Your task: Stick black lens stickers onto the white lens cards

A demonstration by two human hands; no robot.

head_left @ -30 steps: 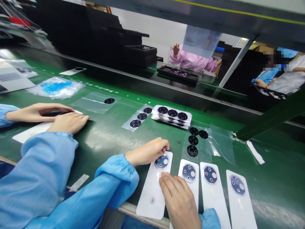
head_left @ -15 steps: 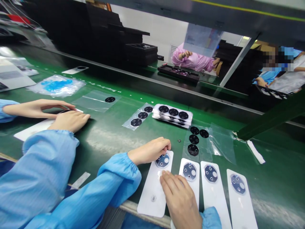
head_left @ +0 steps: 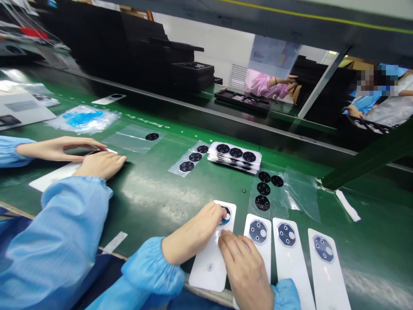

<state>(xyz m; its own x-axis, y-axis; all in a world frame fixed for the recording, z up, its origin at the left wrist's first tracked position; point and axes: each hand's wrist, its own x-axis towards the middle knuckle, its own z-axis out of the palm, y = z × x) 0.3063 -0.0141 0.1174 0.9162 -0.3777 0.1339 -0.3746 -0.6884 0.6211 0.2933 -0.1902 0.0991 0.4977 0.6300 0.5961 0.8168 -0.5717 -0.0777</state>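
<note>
In the head view, a white phone back panel [head_left: 209, 265] with a dark octagonal camera piece near its top lies at the bench's front edge. My left hand [head_left: 196, 228] reaches over the panel, fingers curled at the camera piece, covering most of it; what they pinch is hidden. My right hand [head_left: 247, 271] rests with fingers stretched out on the panel's right edge. It partly covers a second panel [head_left: 258, 232]. Two more white panels, a third [head_left: 295, 267] and a fourth [head_left: 329, 275], lie to the right, each with an octagonal camera piece under shiny film.
A co-worker's hands [head_left: 101, 163] work on another white panel [head_left: 53, 174] at left. Behind mine are a stack of white cards [head_left: 234, 157] with black discs, a clear strip [head_left: 185, 165] with several discs, and clear film [head_left: 301, 193]. A green post [head_left: 368, 157] stands right.
My left hand has moved down and forward over the camera piece, its fingers now covering more of it. My right hand stays about where it was.
</note>
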